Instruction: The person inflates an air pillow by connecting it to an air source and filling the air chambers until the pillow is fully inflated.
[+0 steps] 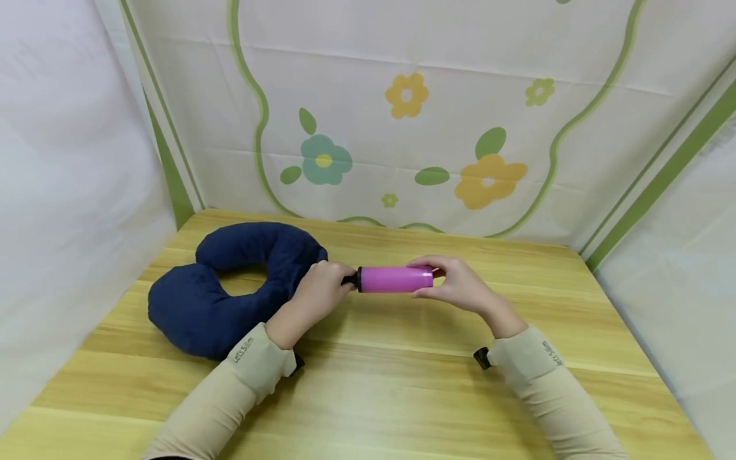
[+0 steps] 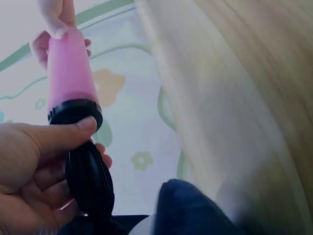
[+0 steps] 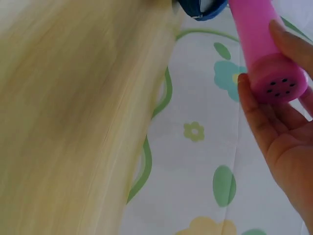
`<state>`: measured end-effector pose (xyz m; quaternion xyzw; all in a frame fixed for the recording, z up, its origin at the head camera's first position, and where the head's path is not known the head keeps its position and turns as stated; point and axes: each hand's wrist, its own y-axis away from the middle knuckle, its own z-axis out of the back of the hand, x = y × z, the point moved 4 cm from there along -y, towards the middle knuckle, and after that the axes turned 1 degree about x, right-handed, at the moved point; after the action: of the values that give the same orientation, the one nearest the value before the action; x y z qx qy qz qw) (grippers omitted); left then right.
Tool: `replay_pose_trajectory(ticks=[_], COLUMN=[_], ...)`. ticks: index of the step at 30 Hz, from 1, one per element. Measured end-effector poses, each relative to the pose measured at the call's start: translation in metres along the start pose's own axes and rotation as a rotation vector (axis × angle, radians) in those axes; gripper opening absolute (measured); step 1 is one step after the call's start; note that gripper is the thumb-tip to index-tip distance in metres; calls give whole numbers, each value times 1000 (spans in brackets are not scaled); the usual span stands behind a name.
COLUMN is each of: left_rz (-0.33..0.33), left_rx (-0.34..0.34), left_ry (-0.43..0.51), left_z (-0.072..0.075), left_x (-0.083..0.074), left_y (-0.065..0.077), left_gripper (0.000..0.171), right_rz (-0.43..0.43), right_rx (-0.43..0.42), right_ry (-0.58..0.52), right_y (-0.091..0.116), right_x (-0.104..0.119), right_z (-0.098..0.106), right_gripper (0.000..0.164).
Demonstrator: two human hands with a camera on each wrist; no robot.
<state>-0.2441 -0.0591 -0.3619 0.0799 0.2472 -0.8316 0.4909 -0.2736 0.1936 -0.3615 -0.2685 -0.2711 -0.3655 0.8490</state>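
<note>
Held level above the table is a pink hand pump (image 1: 397,279), a smooth tube with a black collar and a black end piece. My left hand (image 1: 322,289) grips the black end piece (image 2: 90,178), its thumb by the collar (image 2: 74,111). At the other end, my right hand (image 1: 460,287) holds the pink tube between thumb and fingers. Several small holes show in that pink end (image 3: 281,88) in the right wrist view. A navy U-shaped neck pillow (image 1: 201,313) lies on the table just left of my left hand, partly hidden behind it.
The wood-grain table (image 1: 379,396) extends below both arms. A white cloth backdrop (image 1: 356,96) with printed flowers rises at its far edge. White cloth panels also stand at the left (image 1: 69,160) and right (image 1: 678,255).
</note>
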Motion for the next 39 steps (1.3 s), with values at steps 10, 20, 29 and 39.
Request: replay_pose_trajectory(ticks=[10, 20, 29, 39], left_rz=[66, 2, 49, 83], left_rx=[55, 29, 35, 48], left_ry=[57, 40, 52, 54], left_z=[7, -1, -1, 7], left_x=[10, 1, 3, 9], left_y=[0, -2, -1, 1], left_gripper=[3, 2, 12, 15], right_rz=[-188, -35, -82, -229], right_rx=[-60, -1, -20, -82], right_ry=[-80, 3, -24, -88], right_y=[28, 8, 13, 40], right_x=[-30, -8, -15, -42], right_z=[49, 13, 17, 55], right_gripper=[53, 52, 53, 53])
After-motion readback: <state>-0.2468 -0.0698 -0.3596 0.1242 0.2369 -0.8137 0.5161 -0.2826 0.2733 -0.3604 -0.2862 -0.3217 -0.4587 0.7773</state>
